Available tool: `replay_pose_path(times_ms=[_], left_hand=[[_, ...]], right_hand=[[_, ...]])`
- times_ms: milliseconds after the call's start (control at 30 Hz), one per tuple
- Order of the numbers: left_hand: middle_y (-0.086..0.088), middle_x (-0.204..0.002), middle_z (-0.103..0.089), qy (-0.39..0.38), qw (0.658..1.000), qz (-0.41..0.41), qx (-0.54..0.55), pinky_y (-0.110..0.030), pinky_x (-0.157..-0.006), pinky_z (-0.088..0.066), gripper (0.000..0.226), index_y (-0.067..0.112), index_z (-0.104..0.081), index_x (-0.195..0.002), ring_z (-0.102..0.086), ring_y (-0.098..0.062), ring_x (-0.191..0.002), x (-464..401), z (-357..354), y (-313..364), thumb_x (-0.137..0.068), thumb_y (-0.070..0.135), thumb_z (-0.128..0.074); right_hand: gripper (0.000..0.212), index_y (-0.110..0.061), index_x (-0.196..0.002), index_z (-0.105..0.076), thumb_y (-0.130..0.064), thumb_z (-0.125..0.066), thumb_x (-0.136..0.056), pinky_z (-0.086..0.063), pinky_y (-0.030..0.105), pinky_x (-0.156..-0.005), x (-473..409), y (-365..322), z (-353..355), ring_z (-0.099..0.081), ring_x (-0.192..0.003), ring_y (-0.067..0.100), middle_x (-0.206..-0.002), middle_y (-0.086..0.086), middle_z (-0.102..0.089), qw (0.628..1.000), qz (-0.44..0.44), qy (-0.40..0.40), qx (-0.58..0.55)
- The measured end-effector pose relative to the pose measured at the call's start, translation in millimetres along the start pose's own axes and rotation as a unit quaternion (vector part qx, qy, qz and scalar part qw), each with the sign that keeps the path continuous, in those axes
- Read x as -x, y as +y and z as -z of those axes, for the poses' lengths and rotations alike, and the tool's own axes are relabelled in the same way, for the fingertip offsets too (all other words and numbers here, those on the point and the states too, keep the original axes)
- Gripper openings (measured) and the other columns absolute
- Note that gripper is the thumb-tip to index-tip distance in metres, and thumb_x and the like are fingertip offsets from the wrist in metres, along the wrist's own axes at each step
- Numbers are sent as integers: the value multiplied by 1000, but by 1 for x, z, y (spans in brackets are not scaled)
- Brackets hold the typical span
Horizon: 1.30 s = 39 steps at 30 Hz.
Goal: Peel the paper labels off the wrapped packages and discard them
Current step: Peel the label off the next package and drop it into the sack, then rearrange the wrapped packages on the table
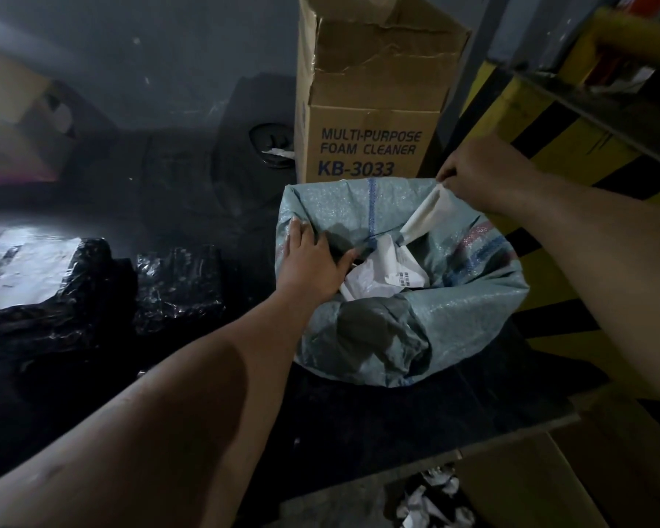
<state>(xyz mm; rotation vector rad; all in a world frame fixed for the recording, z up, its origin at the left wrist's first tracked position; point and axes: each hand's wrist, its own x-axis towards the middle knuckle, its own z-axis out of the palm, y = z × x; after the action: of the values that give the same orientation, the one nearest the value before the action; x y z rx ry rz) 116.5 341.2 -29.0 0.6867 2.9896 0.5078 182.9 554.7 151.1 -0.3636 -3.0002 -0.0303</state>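
Observation:
A grey-green woven sack (473,302) stands open in the middle, with crumpled white labels (382,272) lying inside it. My left hand (313,257) grips the sack's left rim and holds it open. Over the far right rim, my right hand (473,173) pinches a curled white paper label (423,215) that hangs down into the sack's mouth. Two packages wrapped in black plastic lie on the dark floor at the left. The nearer-left package (81,299) bears a white label (31,272); the other package (180,287) shows no label.
A tall cardboard box (370,120) marked foam cleaner stands right behind the sack. A yellow and black striped post (549,146) rises at the right. Crumpled paper scraps (435,501) lie on the floor at the bottom. A dark round object (271,146) sits behind the packages.

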Motion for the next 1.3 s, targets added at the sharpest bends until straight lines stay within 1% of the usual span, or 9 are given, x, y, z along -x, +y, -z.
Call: replay_pose_path(times_ms=[133,400,533,667,767,833,1000,1167,1300], left_hand=[[-18,-167,-1,6,1000,-1,-21,-42,-125,4,98,-2,-14,-158,14,-27,-154,0,-2,0,-96,74,-19],[-17,-168,-2,6,1000,-10,-5,-42,-125,3,96,0,-14,-158,13,-26,-154,-1,-1,0,-96,73,-20],[-16,-168,-6,22,1000,-9,13,-42,-125,1,94,1,-16,-158,10,-25,-155,0,-2,-3,-97,72,-21],[-12,-167,-16,52,989,3,141,-43,-126,-6,87,6,-25,-157,2,-24,-155,3,2,-6,-98,70,-26],[-9,-164,-24,68,963,24,260,-39,-122,-17,75,11,-33,-154,-8,-25,-155,15,16,-24,-100,63,-37],[-6,-166,-20,51,953,55,293,-31,-118,-19,74,14,-29,-157,-13,-21,-154,31,25,-51,-100,60,-42],[-2,-169,-11,23,970,157,184,-38,-120,-25,82,18,-25,-159,-22,-22,-151,95,31,-171,-96,68,-42],[-9,-169,-7,-24,972,224,63,-38,-122,-18,79,14,-22,-160,-5,-24,-155,177,16,-275,-99,63,-38],[-11,-169,6,-103,968,229,11,-45,-124,-8,80,16,-11,-161,7,-25,-155,208,-14,-322,-99,65,-27]], right_hand=[[18,-9,-104,-75,-13,-61,-92,-48,33,-75,1,-1,-2,-64,-96,29,-108,14,-70,1000,-4,14,9],[5,-9,-91,-72,-11,-67,-89,-48,33,-71,2,1,-1,-63,-89,27,-100,12,-69,1000,-12,10,21],[21,-8,-110,-72,-14,-59,-95,-51,35,-81,-1,-1,-2,-62,-97,33,-111,17,-68,999,-8,-26,19],[34,-14,-127,-63,-29,-52,-99,-48,41,-93,2,-21,-3,-57,-114,34,-131,14,-61,999,19,-27,-5],[39,-13,-127,-63,-35,-55,-97,-46,39,-94,0,-63,-11,-58,-116,33,-131,13,-62,996,63,-32,-47],[40,-14,-125,-65,-38,-58,-94,-46,37,-94,-5,-101,-24,-58,-115,32,-128,13,-63,992,91,-46,-79],[40,-17,-123,-66,-40,-61,-91,-45,32,-95,-8,-210,-71,-60,-114,26,-120,7,-68,968,165,-111,-151],[41,-21,-121,-66,-46,-61,-90,-49,33,-94,-2,-295,-134,-63,-108,23,-116,3,-69,950,169,-184,-189],[53,-21,-132,-57,-52,-59,-89,-45,32,-97,-3,-326,-189,-57,-118,25,-133,6,-58,942,133,-214,-222]])
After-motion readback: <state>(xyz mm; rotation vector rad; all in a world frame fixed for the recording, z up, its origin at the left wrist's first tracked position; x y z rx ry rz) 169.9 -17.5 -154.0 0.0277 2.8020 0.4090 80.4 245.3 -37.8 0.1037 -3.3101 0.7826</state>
